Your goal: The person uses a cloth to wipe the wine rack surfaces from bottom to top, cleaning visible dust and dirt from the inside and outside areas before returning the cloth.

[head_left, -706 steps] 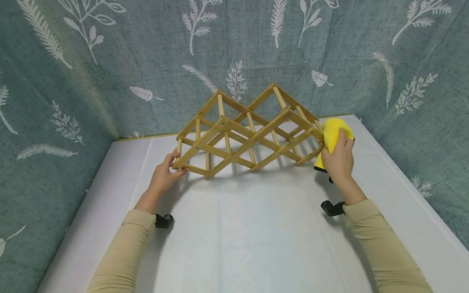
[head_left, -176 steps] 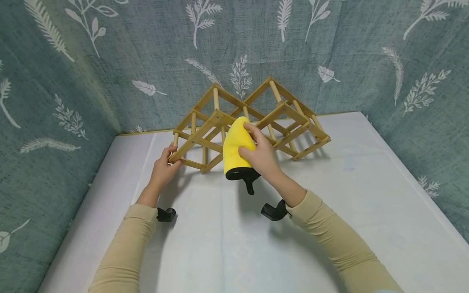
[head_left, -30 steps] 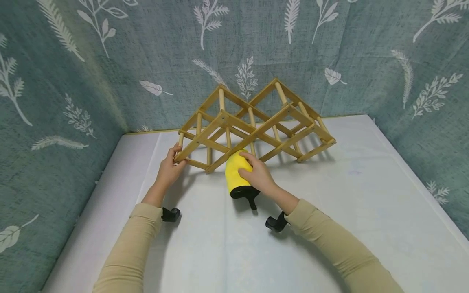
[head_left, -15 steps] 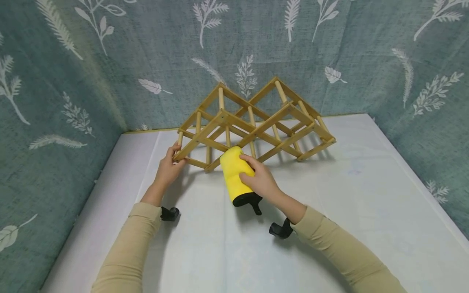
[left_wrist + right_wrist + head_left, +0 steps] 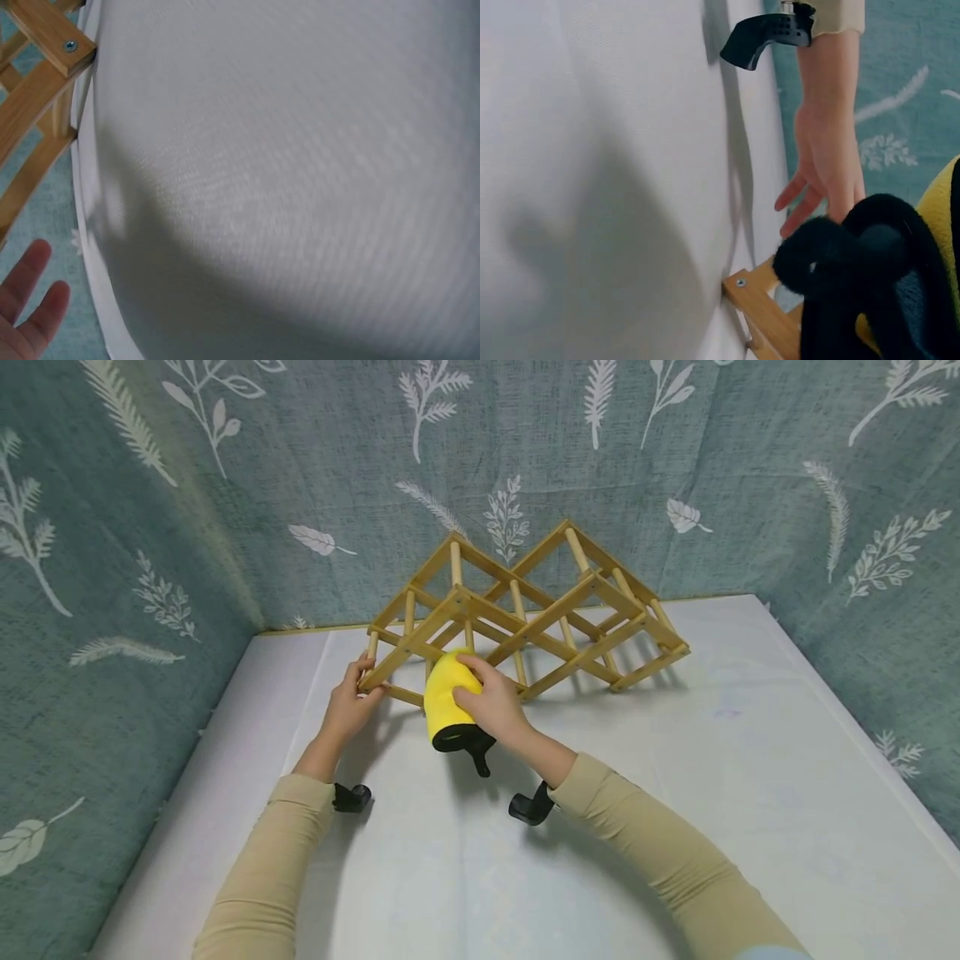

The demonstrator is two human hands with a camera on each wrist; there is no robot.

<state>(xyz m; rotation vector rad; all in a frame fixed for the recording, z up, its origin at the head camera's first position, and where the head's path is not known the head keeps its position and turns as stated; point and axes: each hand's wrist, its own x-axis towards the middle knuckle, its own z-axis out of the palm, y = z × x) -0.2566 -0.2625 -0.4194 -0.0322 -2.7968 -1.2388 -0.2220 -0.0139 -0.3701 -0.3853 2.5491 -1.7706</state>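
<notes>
A wooden lattice rack [image 5: 525, 631] with round dowels stands at the back of the table. My left hand [image 5: 347, 706] grips its lower left corner. In the left wrist view, two fingertips of the left hand [image 5: 30, 307] show below the rack's slats [image 5: 30, 105]. A yellow cloth [image 5: 447, 693] with black edging is bunched in my right hand [image 5: 495, 702], thumb and fingers pinching it. It covers part of the rack's lower front slats, left of the middle. In the right wrist view, the cloth's black edge [image 5: 832, 262] hides part of the rack [image 5: 761, 307].
A white cloth covers the table [image 5: 600, 827]. Behind and beside it hangs a green curtain [image 5: 337, 485] with white leaf prints. Black camera mounts [image 5: 531, 808] sit under both wrists and cast shadows on the table.
Over the last half second my right hand has moved the cloth up and left along the rack. Much earlier it was at the rack's right end. The left hand keeps its grip.
</notes>
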